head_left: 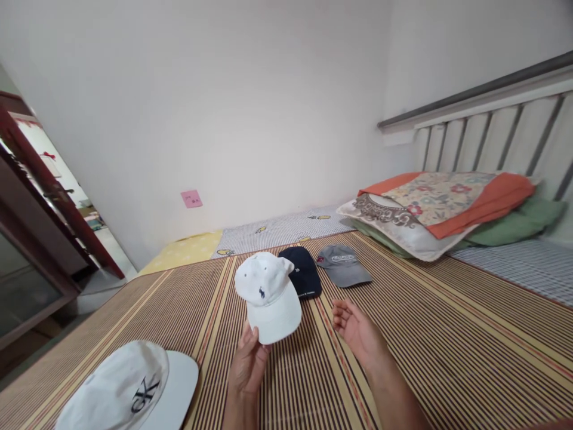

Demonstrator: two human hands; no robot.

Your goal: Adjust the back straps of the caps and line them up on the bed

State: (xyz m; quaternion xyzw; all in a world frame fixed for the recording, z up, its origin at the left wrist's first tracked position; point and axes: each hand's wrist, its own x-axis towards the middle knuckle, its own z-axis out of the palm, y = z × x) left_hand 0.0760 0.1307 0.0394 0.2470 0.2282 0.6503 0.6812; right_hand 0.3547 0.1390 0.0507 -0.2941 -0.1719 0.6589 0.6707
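Note:
My left hand (250, 357) grips the brim of a white cap (268, 292) with a small dark emblem, its thumb on top and fingers beneath. Held above the striped mat (304, 382), the cap partly covers a dark navy cap (307, 272) behind it. My right hand (354, 328) is apart from the caps, its fingers loosely curled and spread from the thumb, holding nothing. A grey cap (344, 266) lies beyond it, beside the navy one. At the lower left lies another white cap (129, 385) with dark letters.
Stacked pillows (430, 209) with an orange and floral cover lie at the right, near the white slatted headboard (501, 134). A white wall (268, 119) with a pink note (191, 199) stands behind the bed. An open door (58, 191) is at the left.

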